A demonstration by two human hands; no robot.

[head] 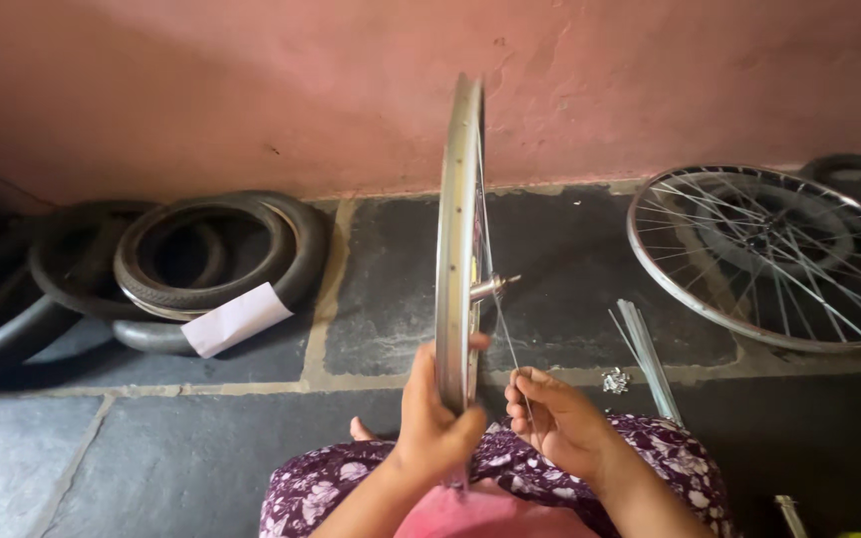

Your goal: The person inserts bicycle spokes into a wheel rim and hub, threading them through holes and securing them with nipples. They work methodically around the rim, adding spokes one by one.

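Floral-print fabric (510,468) covers the person's lap at the bottom edge, and both hands rise from it. Left hand (433,413) wraps its fingers (470,422) tight round the bicycle rim (457,239), which stands upright and edge-on over the lap. Right hand (555,418) sits just beside it, its fingers pinching a thin spoke (506,329) that runs up toward the hub (493,287). On the stone floor (570,269), loose spokes (648,359) and small nipples (615,380) lie to the right, near a spoked wheel (769,254); black tyres (201,259) lie against the pink wall (251,90).
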